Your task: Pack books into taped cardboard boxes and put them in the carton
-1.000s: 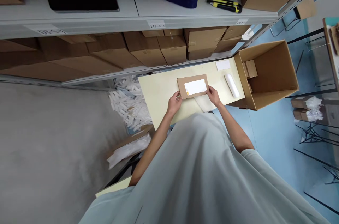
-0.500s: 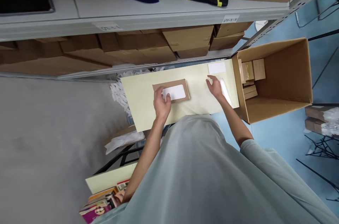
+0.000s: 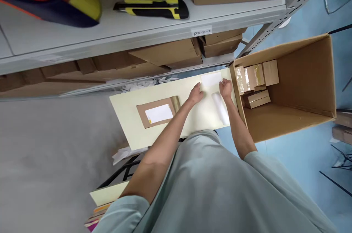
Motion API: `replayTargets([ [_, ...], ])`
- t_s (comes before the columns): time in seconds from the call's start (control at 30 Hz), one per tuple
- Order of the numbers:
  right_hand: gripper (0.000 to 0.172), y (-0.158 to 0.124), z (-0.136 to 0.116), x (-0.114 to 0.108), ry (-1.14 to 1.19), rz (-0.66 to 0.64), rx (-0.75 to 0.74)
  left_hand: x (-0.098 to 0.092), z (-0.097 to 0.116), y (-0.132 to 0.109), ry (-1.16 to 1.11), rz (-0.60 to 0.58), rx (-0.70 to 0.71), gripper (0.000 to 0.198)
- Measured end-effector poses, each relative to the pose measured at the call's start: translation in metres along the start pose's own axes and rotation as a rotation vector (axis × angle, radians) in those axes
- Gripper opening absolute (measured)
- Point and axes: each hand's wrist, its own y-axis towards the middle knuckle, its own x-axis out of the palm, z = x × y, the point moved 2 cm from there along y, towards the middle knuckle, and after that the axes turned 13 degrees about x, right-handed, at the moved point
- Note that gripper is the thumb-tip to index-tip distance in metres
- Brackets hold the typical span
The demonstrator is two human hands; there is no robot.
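White paper (image 3: pixel 210 79) between left hand (image 3: pixel 196 94) and right hand (image 3: pixel 226 88), long axis hand to hand, neither clearly nearer. Fingers curled by side edges; can't tell if pinching.

Between the fingers of the left hand (image 3: pixel 196 94) and right hand (image 3: pixel 226 88) lies a white slip (image 3: pixel 211 79), a white roll (image 3: pixel 220 108) below them, a parcel (image 3: pixel 158 112) leftward.

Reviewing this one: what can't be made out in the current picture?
All in the head view:
White sheet: too small to tell whether the left hand and right hand grip it or only touch it.
Parcel label: any writing is too small to read.
Left shelf tag: blurred.
Books: partly hidden by the sleeve, cut off by the bottom edge.
Orange-and-blue object: cut off by the left edge.
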Motion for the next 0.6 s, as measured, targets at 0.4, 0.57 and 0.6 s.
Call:
replayTargets([
  [0.4, 0.030, -0.022, -0.025, -0.015, -0.202, 0.040, -0.003, 0.018, 0.003, 0.005, -0.375, 0.106, -0.148, 0.095],
  [0.57, 0.028, -0.031, -0.035, -0.021, -0.259, 0.034, 0.000, 0.017, 0.010, 0.007, -0.349, 0.116, -0.151, 0.086],
  [0.6, 0.030, -0.032, -0.037, -0.023, -0.270, 0.030, -0.010, 0.018, 0.012, 0.008, -0.327, 0.123, -0.158, 0.082],
])
